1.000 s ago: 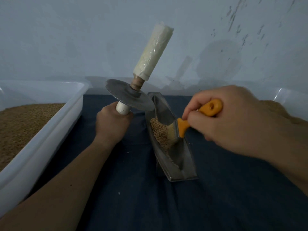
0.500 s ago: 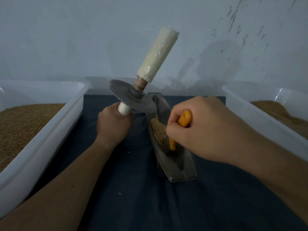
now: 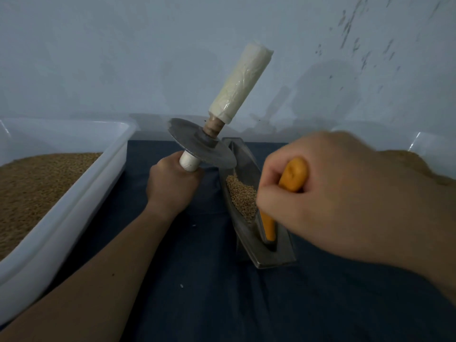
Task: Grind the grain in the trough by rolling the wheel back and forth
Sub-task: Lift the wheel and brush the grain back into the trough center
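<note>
From the head: left hand (image 3: 172, 186) fisted round the lower grip of the grinding wheel (image 3: 201, 146), disc tilted and clear of the metal trough (image 3: 243, 154), likely making room. Right hand (image 3: 333, 201) curled round an orange-handled brush (image 3: 293, 174), head down in the trough, apparently gathering the grain (image 3: 240, 196) heaped just beyond its fingertips.

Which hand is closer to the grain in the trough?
Right. The right hand is beside the grain, gripping an orange brush; the left hand grips the wheel's handle farther left.
</note>
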